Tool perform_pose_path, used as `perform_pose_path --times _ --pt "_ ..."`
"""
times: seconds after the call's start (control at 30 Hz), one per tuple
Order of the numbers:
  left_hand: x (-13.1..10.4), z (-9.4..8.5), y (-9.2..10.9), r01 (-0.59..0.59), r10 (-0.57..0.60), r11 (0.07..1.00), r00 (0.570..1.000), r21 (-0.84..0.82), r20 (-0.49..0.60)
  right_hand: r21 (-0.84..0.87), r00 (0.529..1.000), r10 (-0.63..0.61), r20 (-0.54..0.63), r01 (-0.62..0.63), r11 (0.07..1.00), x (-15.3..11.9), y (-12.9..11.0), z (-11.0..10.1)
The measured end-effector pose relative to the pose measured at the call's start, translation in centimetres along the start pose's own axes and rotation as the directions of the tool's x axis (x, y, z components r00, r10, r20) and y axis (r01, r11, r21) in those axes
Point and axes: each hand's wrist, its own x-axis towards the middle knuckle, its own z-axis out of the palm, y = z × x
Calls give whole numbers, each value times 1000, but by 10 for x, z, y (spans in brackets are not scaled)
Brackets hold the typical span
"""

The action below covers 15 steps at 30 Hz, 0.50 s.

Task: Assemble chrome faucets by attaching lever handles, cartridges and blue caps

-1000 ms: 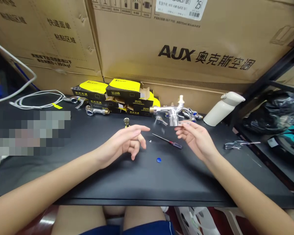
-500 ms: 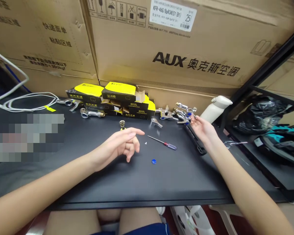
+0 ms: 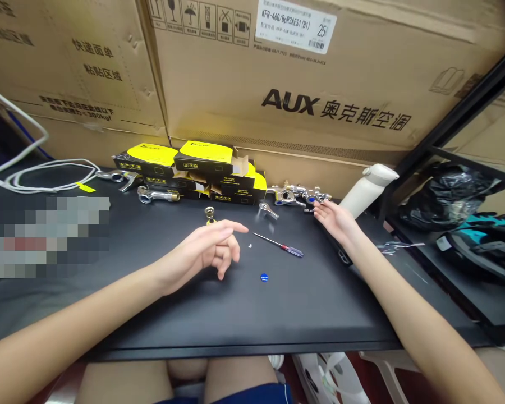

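Fingers (image 3: 238, 226) of the left hand (image 3: 197, 251) are loosely apart, index outstretched near the screwdriver (image 3: 285, 247) on the worktop (image 3: 219, 321); behind, chrome taps (image 3: 287, 196) lie clustered beside the half-curled right hand (image 3: 340, 222), whose grip I cannot tell.

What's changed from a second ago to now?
The right hand has moved right and farther back to the chrome faucets by the bottle, no longer holding one raised; whether its grip is on one is unclear. The left hand, screwdriver and blue disc stayed put.
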Motion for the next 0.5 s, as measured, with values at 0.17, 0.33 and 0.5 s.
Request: perform_pose_path --times 0.17,0.33,0.5 --pt "1 -1 -1 -2 2 1000 1000 6 5 0 997 54 55 -54 999 -2 -2 2" --pt "1 0 -1 1 -2 1000 1000 13 6 39 992 99 74 -102 994 -4 -5 4" --pt "1 0 -1 -3 2 1000 1000 13 6 95 991 109 82 -117 989 -5 -9 4"
